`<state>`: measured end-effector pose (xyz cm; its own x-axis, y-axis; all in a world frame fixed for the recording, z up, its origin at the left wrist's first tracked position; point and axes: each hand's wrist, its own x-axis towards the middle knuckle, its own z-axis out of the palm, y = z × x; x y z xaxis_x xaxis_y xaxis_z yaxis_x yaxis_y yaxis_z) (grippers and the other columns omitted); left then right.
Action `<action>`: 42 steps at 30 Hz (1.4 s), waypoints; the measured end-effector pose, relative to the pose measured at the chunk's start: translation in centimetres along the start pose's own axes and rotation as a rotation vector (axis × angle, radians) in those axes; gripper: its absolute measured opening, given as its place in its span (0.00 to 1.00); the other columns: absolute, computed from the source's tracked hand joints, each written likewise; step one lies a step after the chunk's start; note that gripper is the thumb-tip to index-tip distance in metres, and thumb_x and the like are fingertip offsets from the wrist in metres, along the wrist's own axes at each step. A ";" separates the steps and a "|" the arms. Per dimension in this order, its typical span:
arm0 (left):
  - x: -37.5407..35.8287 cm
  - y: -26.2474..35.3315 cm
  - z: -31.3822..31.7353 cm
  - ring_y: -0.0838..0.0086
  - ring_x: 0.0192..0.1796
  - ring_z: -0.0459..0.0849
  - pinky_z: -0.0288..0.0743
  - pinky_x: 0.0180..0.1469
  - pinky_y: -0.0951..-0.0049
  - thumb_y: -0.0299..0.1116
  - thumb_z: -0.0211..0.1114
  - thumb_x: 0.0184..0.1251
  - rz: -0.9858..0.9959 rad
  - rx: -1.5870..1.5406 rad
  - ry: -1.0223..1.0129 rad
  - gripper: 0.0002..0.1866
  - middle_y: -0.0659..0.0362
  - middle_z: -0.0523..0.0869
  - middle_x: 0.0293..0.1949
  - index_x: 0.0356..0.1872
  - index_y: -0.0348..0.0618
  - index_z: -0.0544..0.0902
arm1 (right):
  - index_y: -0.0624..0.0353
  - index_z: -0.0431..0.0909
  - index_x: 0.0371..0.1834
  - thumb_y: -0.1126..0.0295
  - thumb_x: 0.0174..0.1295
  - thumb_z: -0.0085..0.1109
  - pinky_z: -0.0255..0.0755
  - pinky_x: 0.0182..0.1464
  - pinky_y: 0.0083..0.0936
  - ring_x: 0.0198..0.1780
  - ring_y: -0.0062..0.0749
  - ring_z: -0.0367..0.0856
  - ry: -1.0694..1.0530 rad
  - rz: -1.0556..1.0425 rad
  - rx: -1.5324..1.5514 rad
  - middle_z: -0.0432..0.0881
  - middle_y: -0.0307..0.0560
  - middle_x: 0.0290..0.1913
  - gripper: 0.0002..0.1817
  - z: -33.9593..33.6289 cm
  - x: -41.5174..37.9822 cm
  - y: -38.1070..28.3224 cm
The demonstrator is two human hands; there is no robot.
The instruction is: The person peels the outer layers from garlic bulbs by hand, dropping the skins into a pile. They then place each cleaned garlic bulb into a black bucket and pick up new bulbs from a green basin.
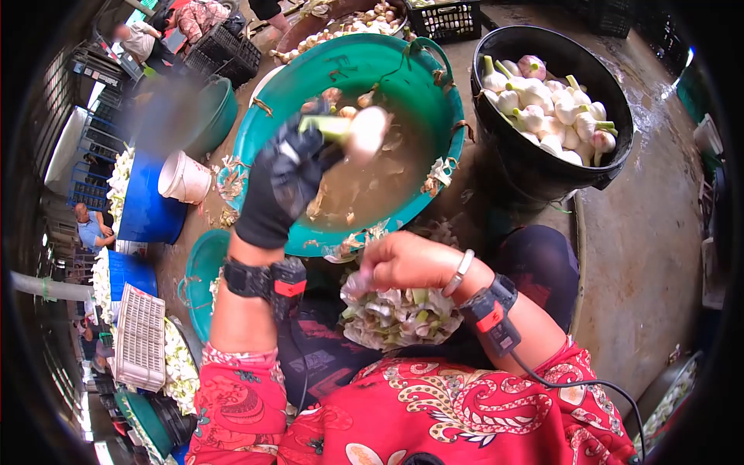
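My left hand point(283, 182), in a black glove, is closed around the green stem of a white garlic bulb point(367, 133). It holds the bulb above the brown water point(372, 190) in a large green tub point(256, 174). Bits of skin and a few bulbs float in that water. Bare, with a bangle at the wrist, my right hand point(411, 265) pinches a piece of purplish garlic skin point(356, 285). Below it, a heap of garlic skins point(399, 318) lies at my lap.
A black bucket point(527, 167) of cleaned garlic bulbs point(554, 108) stands at the right. Left are a white pail point(184, 178), blue tubs point(155, 205) and a pale crate point(139, 337). Behind the tub sits a basin of garlic point(349, 27). Other people work at the far left.
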<state>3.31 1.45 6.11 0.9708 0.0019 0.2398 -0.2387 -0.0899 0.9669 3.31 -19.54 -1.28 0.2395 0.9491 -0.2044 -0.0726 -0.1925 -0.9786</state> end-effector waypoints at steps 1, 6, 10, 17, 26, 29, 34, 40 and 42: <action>1.8 2.8 1.4 0.62 0.58 0.79 0.74 0.62 0.59 0.29 0.52 0.75 -0.149 -0.555 0.039 0.22 0.51 0.77 0.57 0.66 0.35 0.66 | 0.64 0.82 0.33 0.73 0.55 0.58 0.73 0.36 0.26 0.33 0.26 0.79 -0.047 -0.127 -0.086 0.82 0.42 0.28 0.07 0.4 0.5 1.2; 4.3 0.9 -3.4 0.78 0.48 0.82 0.78 0.50 0.70 0.32 0.64 0.67 -0.229 0.514 0.015 0.17 0.56 0.86 0.45 0.54 0.38 0.81 | 0.63 0.82 0.28 0.73 0.48 0.58 0.74 0.34 0.35 0.28 0.43 0.81 0.227 -0.210 -0.121 0.82 0.54 0.25 0.07 0.6 1.0 2.4; 1.2 -6.1 -10.1 0.61 0.55 0.82 0.74 0.58 0.62 0.35 0.66 0.57 -0.576 1.420 -0.273 0.20 0.50 0.84 0.51 0.53 0.48 0.83 | 0.62 0.82 0.29 0.69 0.51 0.57 0.75 0.36 0.40 0.31 0.56 0.80 0.088 -0.137 -0.257 0.80 0.60 0.25 0.08 0.6 0.1 1.0; 0.7 -13.9 -17.4 0.60 0.61 0.78 0.72 0.62 0.59 0.32 0.58 0.58 -0.802 1.751 -0.636 0.25 0.51 0.80 0.58 0.60 0.58 0.79 | 0.63 0.80 0.32 0.75 0.54 0.56 0.74 0.31 0.32 0.29 0.37 0.83 0.058 -0.096 -0.168 0.80 0.51 0.23 0.05 -0.3 1.2 0.0; 0.8 -17.1 -19.0 0.58 0.57 0.81 0.74 0.58 0.57 0.42 0.60 0.59 -0.974 1.891 -0.835 0.20 0.49 0.82 0.55 0.52 0.47 0.82 | 0.62 0.80 0.34 0.76 0.63 0.58 0.71 0.28 0.18 0.26 0.15 0.74 0.070 0.023 0.313 0.78 0.34 0.27 0.03 -1.1 3.0 -0.6; 0.3 -14.5 -19.4 0.55 0.44 0.86 0.78 0.48 0.59 0.41 0.66 0.56 -0.640 1.599 -0.536 0.15 0.48 0.87 0.41 0.40 0.45 0.86 | 0.63 0.79 0.38 0.79 0.62 0.57 0.71 0.35 0.16 0.31 0.14 0.75 0.219 -0.030 0.482 0.79 0.33 0.30 0.03 -0.9 3.6 -0.4; -1.3 -5.1 -10.9 0.75 0.38 0.82 0.75 0.44 0.72 0.28 0.68 0.55 -0.594 0.783 -0.094 0.13 0.57 0.87 0.36 0.42 0.37 0.84 | 0.59 0.75 0.54 0.82 0.56 0.62 0.75 0.42 0.19 0.41 0.19 0.77 0.562 -0.166 0.338 0.78 0.37 0.43 0.21 0.7 4.9 0.0; -6.2 -1.8 -2.4 0.76 0.45 0.83 0.77 0.50 0.73 0.28 0.68 0.60 -0.450 0.287 -0.029 0.17 0.57 0.86 0.44 0.50 0.34 0.82 | 0.55 0.67 0.65 0.83 0.49 0.70 0.77 0.50 0.23 0.49 0.23 0.78 0.476 -0.270 0.514 0.78 0.41 0.50 0.38 0.6 4.7 -0.2; -7.0 -1.9 -1.3 0.75 0.46 0.83 0.77 0.51 0.73 0.29 0.67 0.62 -0.463 0.149 0.046 0.18 0.57 0.85 0.46 0.52 0.34 0.80 | 0.56 0.70 0.62 0.82 0.46 0.71 0.77 0.49 0.22 0.47 0.22 0.78 0.518 -0.319 0.475 0.79 0.40 0.47 0.36 0.7 4.4 -0.1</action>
<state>-3.03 2.87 2.73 0.9713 0.1188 -0.2058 0.2273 -0.2110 0.9507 3.72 -15.24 -2.10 0.7328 0.6803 -0.0135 -0.3042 0.3097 -0.9009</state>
